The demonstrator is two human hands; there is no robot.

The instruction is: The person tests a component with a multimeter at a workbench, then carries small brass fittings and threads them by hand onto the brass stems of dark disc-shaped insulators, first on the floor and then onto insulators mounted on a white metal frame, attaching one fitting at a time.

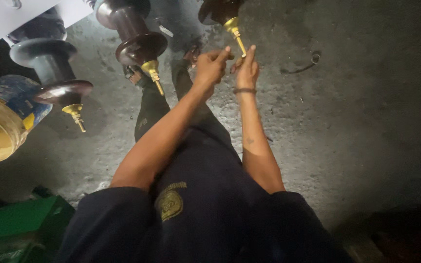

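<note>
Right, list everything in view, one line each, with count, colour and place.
insulator bushings: three, dark brown, across the top, hanging from a white housing.
brass studs: three, gold, at the bushing tips; the right one between the fingers.
drum: one, blue and yellow, left edge.
crate: one, green, bottom left.
cable piece: one, dark, on the concrete floor, upper right.
wristband: one, dark, right wrist.
left hand, right hand: both at the right stud.

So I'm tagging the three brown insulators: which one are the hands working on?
The rightmost insulator, at the top edge. Both the left hand and right hand pinch at its brass stud; the middle insulator and left insulator go untouched.
</note>
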